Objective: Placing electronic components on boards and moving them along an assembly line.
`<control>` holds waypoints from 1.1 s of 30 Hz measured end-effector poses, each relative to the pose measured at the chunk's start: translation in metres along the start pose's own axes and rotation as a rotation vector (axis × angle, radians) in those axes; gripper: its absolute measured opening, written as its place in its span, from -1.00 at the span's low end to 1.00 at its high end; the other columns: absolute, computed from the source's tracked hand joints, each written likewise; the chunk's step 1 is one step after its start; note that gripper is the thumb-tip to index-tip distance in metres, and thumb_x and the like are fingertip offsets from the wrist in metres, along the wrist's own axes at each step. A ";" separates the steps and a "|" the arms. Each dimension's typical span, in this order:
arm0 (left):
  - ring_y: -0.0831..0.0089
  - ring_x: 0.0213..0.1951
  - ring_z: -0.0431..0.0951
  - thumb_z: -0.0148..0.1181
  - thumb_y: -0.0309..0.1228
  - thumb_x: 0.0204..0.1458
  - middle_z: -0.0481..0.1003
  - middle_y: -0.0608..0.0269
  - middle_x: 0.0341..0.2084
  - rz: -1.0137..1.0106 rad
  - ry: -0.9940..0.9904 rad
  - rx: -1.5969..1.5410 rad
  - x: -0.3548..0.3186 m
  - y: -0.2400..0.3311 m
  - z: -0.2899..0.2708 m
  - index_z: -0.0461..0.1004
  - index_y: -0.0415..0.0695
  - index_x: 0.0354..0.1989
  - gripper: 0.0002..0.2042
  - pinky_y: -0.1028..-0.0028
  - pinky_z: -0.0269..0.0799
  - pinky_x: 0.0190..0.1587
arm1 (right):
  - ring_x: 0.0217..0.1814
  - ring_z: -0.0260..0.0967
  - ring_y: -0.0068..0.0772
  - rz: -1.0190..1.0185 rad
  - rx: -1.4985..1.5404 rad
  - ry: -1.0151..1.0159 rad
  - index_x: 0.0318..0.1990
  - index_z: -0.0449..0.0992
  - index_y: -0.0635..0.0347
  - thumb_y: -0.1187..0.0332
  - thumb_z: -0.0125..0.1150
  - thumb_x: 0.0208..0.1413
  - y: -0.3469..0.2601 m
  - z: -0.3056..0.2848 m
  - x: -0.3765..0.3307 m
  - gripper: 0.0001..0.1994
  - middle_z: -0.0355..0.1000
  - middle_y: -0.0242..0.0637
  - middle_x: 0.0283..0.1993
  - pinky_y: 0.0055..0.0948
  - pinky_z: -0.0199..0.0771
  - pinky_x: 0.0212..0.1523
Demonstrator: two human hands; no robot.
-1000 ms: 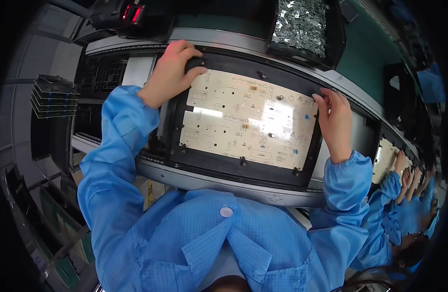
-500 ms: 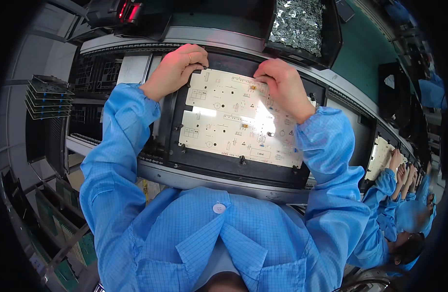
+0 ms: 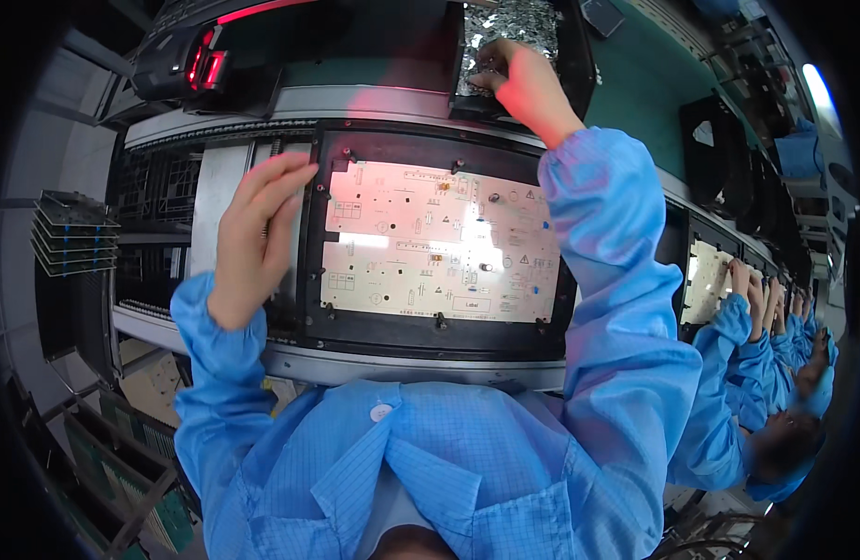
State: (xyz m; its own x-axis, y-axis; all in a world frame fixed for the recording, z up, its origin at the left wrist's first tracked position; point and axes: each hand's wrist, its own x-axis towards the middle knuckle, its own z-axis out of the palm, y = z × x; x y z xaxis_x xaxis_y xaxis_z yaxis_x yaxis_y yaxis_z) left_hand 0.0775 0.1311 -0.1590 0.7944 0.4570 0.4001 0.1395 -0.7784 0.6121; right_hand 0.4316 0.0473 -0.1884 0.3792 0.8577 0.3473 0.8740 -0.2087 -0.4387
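A pale circuit board (image 3: 402,280) with printed markings and a few small parts lies flat in a black frame (image 3: 430,338), held around its edge by dark posts. Beside the frame's left side is my left hand (image 3: 254,229), open, its fingers stretched toward the upper left corner and nothing in them. My right hand (image 3: 523,82) reaches past the far side of the frame into a black bin (image 3: 574,70) of small shiny metal pieces (image 3: 528,28). Its fingers are curled in a pinch at the pile; what is between the fingertips cannot be made out.
The frame sits on a conveyor with metal rails (image 3: 374,366). At the far left stands a black device (image 3: 178,70) with red lights. Stacked boards (image 3: 75,233) are at left. On the right, other people's hands (image 3: 752,289) work over another pale board (image 3: 705,280).
My right hand has left the board and moved up into the bin. My left hand has let go of the upper left corner and come down-left, fingers extended. The view has shifted somewhat.
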 end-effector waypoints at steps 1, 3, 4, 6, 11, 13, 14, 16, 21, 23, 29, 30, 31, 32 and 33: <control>0.13 0.00 0.53 0.06 -0.69 0.10 0.50 0.03 -0.02 -0.039 0.006 0.010 -0.009 0.005 -0.004 0.52 -0.25 0.00 -0.71 0.38 0.41 0.06 | -0.28 0.53 -0.27 0.088 0.044 -0.085 -0.18 0.58 0.31 0.35 0.39 0.00 -0.001 0.001 0.003 -0.73 0.56 -0.11 -0.31 -0.34 0.49 -0.20; 0.14 -0.01 0.53 0.06 -0.69 0.10 0.51 0.03 -0.03 -0.084 0.012 0.021 -0.032 0.011 -0.011 0.53 -0.25 -0.02 -0.72 0.39 0.41 0.05 | -0.37 0.52 -0.40 0.140 0.111 -0.163 -0.28 0.61 0.30 0.41 0.37 0.00 -0.005 -0.005 0.004 -0.84 0.55 -0.19 -0.45 -0.40 0.49 -0.28; 0.15 -0.01 0.53 0.06 -0.69 0.11 0.52 0.03 -0.06 -0.112 0.017 0.019 -0.043 0.010 -0.014 0.54 -0.26 -0.04 -0.73 0.39 0.41 0.06 | -0.37 0.52 -0.40 0.145 0.105 -0.160 -0.28 0.61 0.30 0.41 0.37 0.00 -0.003 -0.010 0.003 -0.84 0.55 -0.19 -0.45 -0.40 0.49 -0.28; 0.15 -0.02 0.54 0.07 -0.68 0.11 0.53 0.04 -0.08 -0.134 0.017 0.011 -0.060 0.010 -0.013 0.55 -0.26 -0.06 -0.75 0.38 0.41 0.06 | -0.47 0.50 -0.46 0.177 0.172 -0.121 -0.30 0.61 0.31 0.43 0.35 0.00 0.004 -0.016 0.002 -0.86 0.55 -0.20 -0.46 -0.44 0.49 -0.37; 0.17 -0.01 0.52 0.10 -0.65 0.14 0.55 0.04 -0.14 -0.279 0.067 -0.079 -0.081 0.010 0.003 0.57 -0.27 -0.11 -0.80 0.35 0.38 0.10 | -0.53 0.46 -0.53 0.214 0.255 0.071 -0.29 0.59 0.32 0.53 0.29 0.04 0.001 -0.020 -0.010 -0.92 0.56 -0.27 -0.44 -0.51 0.46 -0.44; 0.17 0.00 0.52 0.10 -0.65 0.14 0.55 0.04 -0.14 -0.294 0.080 -0.073 -0.088 0.013 0.005 0.58 -0.26 -0.12 -0.81 0.34 0.37 0.11 | -0.53 0.43 -0.56 0.229 0.398 -0.012 -0.31 0.57 0.33 0.54 0.29 0.05 -0.014 -0.033 -0.026 -0.93 0.54 -0.30 -0.43 -0.53 0.44 -0.46; 0.16 0.00 0.52 0.09 -0.65 0.15 0.55 0.04 -0.14 -0.310 0.094 -0.062 -0.091 0.015 0.006 0.58 -0.26 -0.12 -0.81 0.33 0.37 0.11 | -0.53 0.41 -0.60 0.243 0.546 -0.096 -0.32 0.55 0.33 0.54 0.29 0.06 -0.023 -0.039 -0.038 -0.94 0.51 -0.34 -0.43 -0.55 0.43 -0.47; 0.16 0.01 0.52 0.09 -0.64 0.15 0.55 0.04 -0.14 -0.325 0.091 -0.059 -0.097 0.016 0.002 0.58 -0.26 -0.12 -0.81 0.32 0.37 0.12 | -0.51 0.38 -0.64 0.357 0.547 -0.313 -0.33 0.51 0.32 0.58 0.27 0.05 -0.047 -0.055 -0.075 -0.94 0.47 -0.39 -0.41 -0.59 0.40 -0.48; 0.14 0.02 0.51 0.11 -0.64 0.14 0.56 0.04 -0.15 -0.314 0.064 -0.072 -0.088 0.021 0.009 0.58 -0.25 -0.12 -0.81 0.31 0.37 0.11 | -0.39 0.45 -0.60 0.503 0.570 -0.358 -0.30 0.57 0.35 0.60 0.23 0.09 -0.045 -0.043 -0.156 -0.95 0.54 -0.33 -0.36 -0.60 0.44 -0.41; 0.13 0.01 0.51 0.13 -0.64 0.12 0.57 0.05 -0.18 -0.227 0.017 -0.042 -0.079 0.029 0.012 0.58 -0.25 -0.14 -0.82 0.30 0.39 0.10 | -0.35 0.46 -0.60 0.497 0.523 -0.353 -0.28 0.59 0.35 0.59 0.21 0.11 -0.044 -0.044 -0.165 -0.93 0.56 -0.33 -0.34 -0.59 0.46 -0.36; 0.08 -0.11 0.54 0.17 -0.64 0.05 0.56 0.03 -0.25 -0.033 -0.130 0.015 -0.041 0.055 0.000 0.57 -0.25 -0.15 -0.81 0.29 0.44 -0.02 | -0.26 0.47 -0.60 0.418 0.547 -0.270 -0.25 0.62 0.35 0.58 0.16 0.15 -0.028 -0.046 -0.186 -0.88 0.60 -0.31 -0.29 -0.61 0.46 -0.21; 0.08 -0.11 0.54 0.17 -0.64 0.05 0.56 0.03 -0.25 -0.035 -0.134 0.016 -0.030 0.061 -0.001 0.57 -0.25 -0.15 -0.81 0.29 0.44 -0.02 | -0.25 0.47 -0.60 0.430 0.563 -0.263 -0.25 0.62 0.35 0.59 0.14 0.16 -0.026 -0.048 -0.190 -0.88 0.60 -0.30 -0.28 -0.62 0.44 -0.20; 0.06 -0.15 0.53 0.18 -0.63 0.04 0.55 0.01 -0.28 -0.027 -0.216 -0.008 -0.018 0.068 -0.001 0.56 -0.25 -0.17 -0.82 0.28 0.44 -0.06 | -0.25 0.47 -0.60 0.430 0.568 -0.265 -0.25 0.62 0.35 0.59 0.14 0.16 -0.025 -0.048 -0.194 -0.88 0.60 -0.30 -0.28 -0.62 0.44 -0.20; 0.03 -0.19 0.53 0.19 -0.61 0.04 0.55 -0.01 -0.30 -0.018 -0.299 -0.033 -0.007 0.072 0.004 0.56 -0.25 -0.19 -0.84 0.27 0.45 -0.10 | -0.25 0.48 -0.61 0.454 0.647 -0.218 -0.22 0.62 0.35 0.60 0.13 0.16 -0.025 -0.048 -0.199 -0.86 0.60 -0.30 -0.28 -0.65 0.43 -0.24; 0.03 -0.19 0.53 0.19 -0.61 0.04 0.55 -0.01 -0.30 -0.017 -0.306 -0.032 0.005 0.073 0.015 0.56 -0.25 -0.19 -0.84 0.27 0.45 -0.10 | -0.24 0.48 -0.61 0.481 0.725 -0.167 -0.19 0.61 0.35 0.61 0.11 0.16 -0.026 -0.050 -0.204 -0.84 0.60 -0.30 -0.28 -0.67 0.41 -0.29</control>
State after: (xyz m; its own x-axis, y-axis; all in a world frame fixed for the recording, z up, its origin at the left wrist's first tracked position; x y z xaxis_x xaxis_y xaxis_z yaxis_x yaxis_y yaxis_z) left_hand 0.1006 0.0700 -0.1227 0.9339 0.3153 0.1689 0.1393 -0.7554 0.6402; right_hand 0.3468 -0.1458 -0.2070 0.5573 0.8229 -0.1110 0.2020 -0.2641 -0.9431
